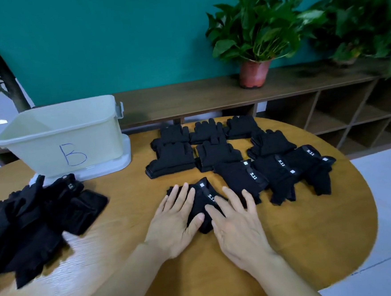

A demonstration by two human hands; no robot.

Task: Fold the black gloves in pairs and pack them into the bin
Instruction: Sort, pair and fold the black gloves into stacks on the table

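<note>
A folded pair of black gloves with a white "5.11" label lies on the round wooden table in front of me. My left hand presses flat on its left side, fingers straight. My right hand presses flat on its right side. Several folded black pairs lie in rows beyond, some with "5.11" labels. A loose heap of black gloves sits at the left. The pale bin marked "B" stands at the back left on its white lid.
Behind the table runs a low wooden shelf unit with open cubbies at the right. A potted plant in a red pot stands on it, with more foliage at the far right. The table edge curves away at the right.
</note>
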